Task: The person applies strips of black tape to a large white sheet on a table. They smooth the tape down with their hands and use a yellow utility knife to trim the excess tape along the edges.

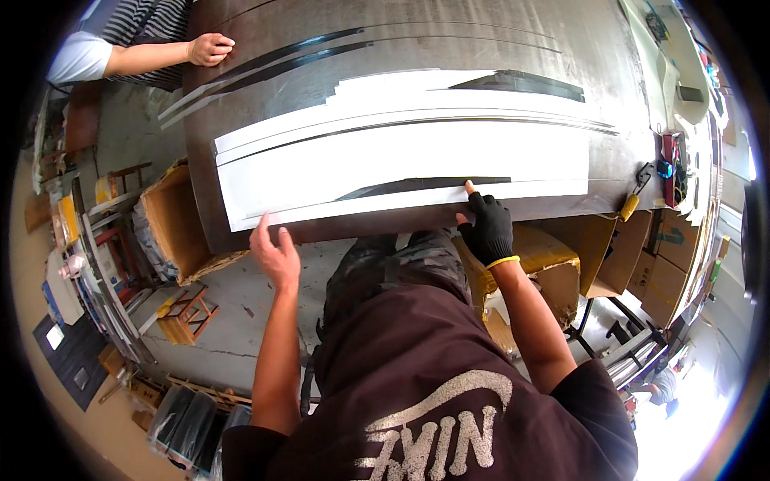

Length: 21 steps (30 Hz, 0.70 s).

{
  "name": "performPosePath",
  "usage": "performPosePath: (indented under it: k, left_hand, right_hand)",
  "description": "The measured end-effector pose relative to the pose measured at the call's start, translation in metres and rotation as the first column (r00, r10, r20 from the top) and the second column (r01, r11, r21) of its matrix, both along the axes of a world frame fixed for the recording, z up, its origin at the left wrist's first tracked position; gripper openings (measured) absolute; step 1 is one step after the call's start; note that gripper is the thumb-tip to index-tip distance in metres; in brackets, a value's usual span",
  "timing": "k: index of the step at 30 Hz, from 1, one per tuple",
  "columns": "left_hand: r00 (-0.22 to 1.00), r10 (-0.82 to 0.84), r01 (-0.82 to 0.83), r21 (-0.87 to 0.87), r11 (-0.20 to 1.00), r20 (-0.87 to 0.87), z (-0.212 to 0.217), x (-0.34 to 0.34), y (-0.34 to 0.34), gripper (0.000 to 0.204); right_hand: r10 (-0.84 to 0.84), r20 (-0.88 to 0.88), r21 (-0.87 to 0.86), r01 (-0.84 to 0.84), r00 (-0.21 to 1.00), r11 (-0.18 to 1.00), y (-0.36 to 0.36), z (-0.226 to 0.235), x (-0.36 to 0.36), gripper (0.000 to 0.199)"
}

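A long white sheet (pixel 401 156) lies along the near edge of the dark table (pixel 513 44). At its near left corner my bare left hand (pixel 275 255) is open, the fingertips at the sheet's edge and the thumb apart. My right hand (pixel 489 228), in a black fingerless glove with a yellow cuff, has its index finger on the sheet's near edge and its thumb spread below. Just left of that fingertip is a dark curved band (pixel 425 186) on the white surface. Thin strips (pixel 481 120) run lengthwise across the sheet's far part. Neither hand grips anything visible.
Long dark strips (pixel 281 60) lie farther back, overhanging the table's left side. Another person's hand (pixel 210 50) rests at the far left. Cardboard boxes stand left (pixel 180 220) and right (pixel 553 256) beside the table. A yellow-handled tool (pixel 630 205) lies at the right corner.
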<state>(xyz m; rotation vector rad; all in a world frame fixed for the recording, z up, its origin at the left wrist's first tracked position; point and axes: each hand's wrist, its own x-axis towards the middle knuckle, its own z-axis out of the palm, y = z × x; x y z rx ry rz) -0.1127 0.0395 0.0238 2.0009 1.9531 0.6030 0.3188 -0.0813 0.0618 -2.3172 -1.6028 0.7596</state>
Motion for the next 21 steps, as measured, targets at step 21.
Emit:
performPosePath:
  k: [21]
  left_hand:
    - [0.784,-0.575,0.52,-0.26,0.814,-0.234,0.017,0.131,-0.025,0.065]
  right_hand:
    - [-0.036,-0.11,-0.016,0.034,0.993,0.999,-0.003,-0.008,0.01,0.078]
